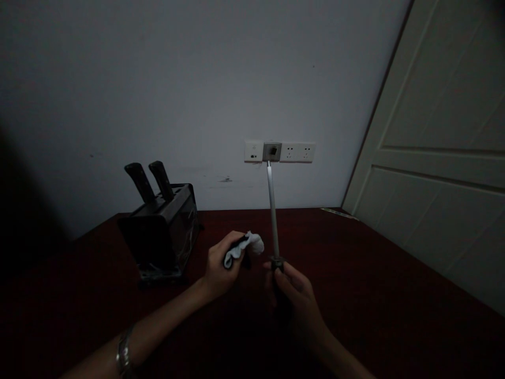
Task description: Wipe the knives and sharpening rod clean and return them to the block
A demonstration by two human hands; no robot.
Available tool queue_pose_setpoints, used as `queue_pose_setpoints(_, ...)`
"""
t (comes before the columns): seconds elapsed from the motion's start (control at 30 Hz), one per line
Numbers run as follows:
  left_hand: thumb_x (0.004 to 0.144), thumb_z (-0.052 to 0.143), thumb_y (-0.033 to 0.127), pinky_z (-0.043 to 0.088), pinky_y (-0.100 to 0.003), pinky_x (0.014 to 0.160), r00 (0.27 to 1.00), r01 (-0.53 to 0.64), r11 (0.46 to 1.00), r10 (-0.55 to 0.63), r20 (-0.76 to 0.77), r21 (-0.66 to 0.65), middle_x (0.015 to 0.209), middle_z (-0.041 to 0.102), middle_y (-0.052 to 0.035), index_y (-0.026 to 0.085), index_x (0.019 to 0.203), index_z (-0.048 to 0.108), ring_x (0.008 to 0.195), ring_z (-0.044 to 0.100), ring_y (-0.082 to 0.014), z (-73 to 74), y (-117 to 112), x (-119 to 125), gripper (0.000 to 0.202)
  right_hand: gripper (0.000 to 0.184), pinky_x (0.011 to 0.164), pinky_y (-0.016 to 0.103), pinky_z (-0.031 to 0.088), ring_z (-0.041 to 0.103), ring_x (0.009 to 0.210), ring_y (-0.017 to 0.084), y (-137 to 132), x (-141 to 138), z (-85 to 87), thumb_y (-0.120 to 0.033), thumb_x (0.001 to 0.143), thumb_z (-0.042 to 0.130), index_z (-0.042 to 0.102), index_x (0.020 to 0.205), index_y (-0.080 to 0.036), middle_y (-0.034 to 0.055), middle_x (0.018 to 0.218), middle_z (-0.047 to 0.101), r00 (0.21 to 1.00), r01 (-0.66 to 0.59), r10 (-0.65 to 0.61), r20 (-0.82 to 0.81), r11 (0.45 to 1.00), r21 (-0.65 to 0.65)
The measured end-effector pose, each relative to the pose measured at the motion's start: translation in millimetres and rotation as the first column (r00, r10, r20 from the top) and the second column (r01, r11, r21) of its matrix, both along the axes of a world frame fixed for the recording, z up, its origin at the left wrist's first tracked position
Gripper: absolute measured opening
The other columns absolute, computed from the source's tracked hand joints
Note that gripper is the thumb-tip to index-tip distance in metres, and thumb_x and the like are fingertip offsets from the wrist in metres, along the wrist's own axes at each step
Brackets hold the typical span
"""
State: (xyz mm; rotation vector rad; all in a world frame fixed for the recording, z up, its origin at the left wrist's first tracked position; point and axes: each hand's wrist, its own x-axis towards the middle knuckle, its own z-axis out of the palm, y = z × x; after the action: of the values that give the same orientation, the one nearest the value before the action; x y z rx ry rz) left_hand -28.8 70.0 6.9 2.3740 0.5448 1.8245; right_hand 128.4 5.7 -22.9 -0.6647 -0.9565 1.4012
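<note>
My right hand (295,295) is wrapped round the black handle of a honing steel (273,210), whose long grey rod points up and slightly left towards the wall. My left hand (224,263) is closed on a crumpled cloth (244,248), pale on one side with dark parts showing beneath. The cloth is just left of the rod and apart from it. To the left stands a black knife block (158,237), tilted in view, with two black-handled knives (140,181) in its top slots.
The dark red table (335,252) meets a pale wall (177,95). A row of sockets and switch plates (297,152) is fixed on the wall behind the rod. A thin strip (339,213) lies at the back right edge, beside a white panelled door (434,173). Light is dim.
</note>
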Motion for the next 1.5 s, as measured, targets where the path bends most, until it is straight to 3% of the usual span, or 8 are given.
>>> queue_pose_setpoints(0.13,0.086,0.045,0.021,0.049,-0.031,0.073,0.978,0.181,0.981,-0.172,-0.118,0.065,0.092,0.06,-0.0106,0.013,0.109,0.05,0.086,0.058,-0.0179,6.0,-9.6,4.4,0.025,0.017,0.044,0.019,0.039,0.045,0.046,0.007,4.2,-6.3,-9.3,-0.034,0.079,0.059,0.061,0.088,-0.019,-0.0038,0.062,0.053,0.997,-0.031,0.029,-0.078,0.999,-0.021)
queue_pose_setpoints(0.27,0.086,0.047,0.034,0.048,-0.039,0.082,0.912,0.335,0.937,-0.297,-0.282,0.096,0.099,0.06,-0.0165,0.01,0.117,0.047,0.095,0.057,-0.023,0.8,-17.2,11.1,0.039,0.026,0.056,0.023,0.044,0.053,0.06,0.012,9.5,-6.3,-21.0,-0.027,0.066,0.07,0.065,0.091,-0.021,-0.0004,0.073,0.061,0.996,0.062,-0.062,-0.07,0.998,-0.002)
queue_pose_setpoints(0.4,0.087,0.046,0.031,0.047,-0.041,0.085,0.909,0.322,0.939,-0.272,-0.316,0.118,0.102,0.06,-0.0173,0.009,0.12,0.045,0.099,0.055,-0.0238,-7.4,-18.6,14.1,0.039,0.025,0.07,0.029,0.045,0.056,0.074,0.018,12.2,-3.9,-25.9,-0.025,0.06,0.073,0.068,0.084,-0.022,0.0004,0.076,0.064,0.995,0.095,-0.094,-0.033,0.995,0.043)
queue_pose_setpoints(0.63,0.085,0.045,0.023,0.05,-0.034,0.074,0.945,0.29,0.957,-0.288,-0.155,-0.011,0.09,0.061,-0.0131,0.012,0.109,0.05,0.086,0.058,-0.0199,-11.1,-19.5,14.3,0.027,0.019,0.05,0.02,0.039,0.049,0.054,0.009,5.0,-5.5,-18.6,-0.033,0.069,0.068,0.064,0.08,-0.018,-0.0017,0.066,0.058,0.997,0.075,-0.074,0.038,0.997,-0.012)
queue_pose_setpoints(0.77,0.081,0.045,0.012,0.049,-0.028,0.068,0.974,0.197,0.978,-0.203,-0.105,-0.063,0.086,0.06,-0.0097,0.014,0.103,0.05,0.078,0.059,-0.0167,-17.4,-16.5,13.7,0.023,0.025,0.035,0.017,0.027,0.035,0.037,0.005,0.1,-8.9,-16.9,-0.04,0.073,0.064,0.057,0.072,-0.017,-0.0066,0.048,0.044,1.0,-0.01,0.009,-0.017,0.997,-0.071)
queue_pose_setpoints(1.0,0.078,0.047,0.009,0.047,-0.022,0.062,0.985,0.086,0.996,-0.09,-0.148,-0.033,0.078,0.062,-0.0053,0.015,0.094,0.053,0.069,0.06,-0.0136,-13.3,-5.9,8.5,0.018,0.027,0.032,0.016,0.025,0.033,0.034,0.003,-0.2,-6.6,-13.2,-0.04,0.076,0.06,0.052,0.067,-0.016,-0.0064,0.048,0.044,0.989,-0.117,0.112,-0.099,0.992,-0.041)
queue_pose_setpoints(1.23,0.079,0.049,0.009,0.046,-0.02,0.061,0.995,-0.102,0.993,0.102,0.002,-0.05,0.077,0.061,-0.0019,0.017,0.093,0.054,0.069,0.059,-0.0117,-9.0,6.7,-1.9,0.016,0.028,0.029,0.013,0.026,0.036,0.031,0.002,-0.1,-5.7,-10.4,-0.037,0.072,0.066,0.051,0.083,-0.017,-0.0054,0.051,0.055,0.997,-0.016,0.019,0.081,0.999,-0.033)
queue_pose_setpoints(1.5,0.08,0.048,0.01,0.047,-0.023,0.065,0.992,0.067,0.988,-0.081,-0.096,-0.141,0.082,0.061,-0.0055,0.015,0.095,0.054,0.072,0.059,-0.013,-9.7,-18.0,12.6,0.018,0.032,0.028,0.013,0.029,0.038,0.03,0.003,-0.7,-9.5,-11.0,-0.04,0.07,0.067,0.044,0.073,-0.018,-0.008,0.048,0.053,0.994,0.014,-0.007,0.112,0.998,-0.066)
